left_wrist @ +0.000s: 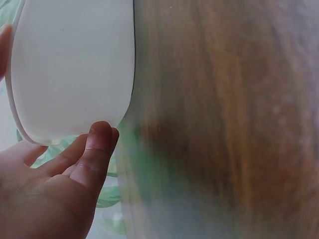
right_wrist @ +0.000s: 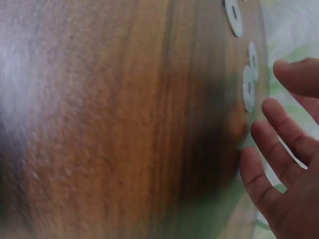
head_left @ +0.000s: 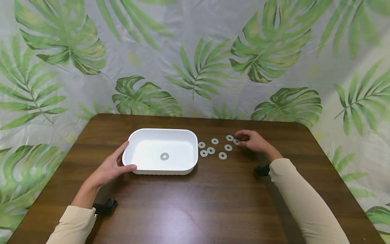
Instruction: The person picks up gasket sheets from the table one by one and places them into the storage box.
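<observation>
Left hand (head_left: 114, 167) held the tray's (head_left: 189, 162) near-left corner, thumb on rim, fingers along its wall. Right hand (head_left: 254, 141), fingers loosely curled, fingertips at the rightmost washer (head_left: 236, 141), flat on the table (head_left: 195, 203) right of the tray.

Glossy plastic tray (head_left: 134, 139), seemingly metal washers (head_left: 222, 155)

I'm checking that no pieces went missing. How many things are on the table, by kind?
White tray: 1
Washers lying in the tray: 1
Washers lying on the table: 8, one of them at the right hand
Total: 10 things, 9 of them washers
</observation>
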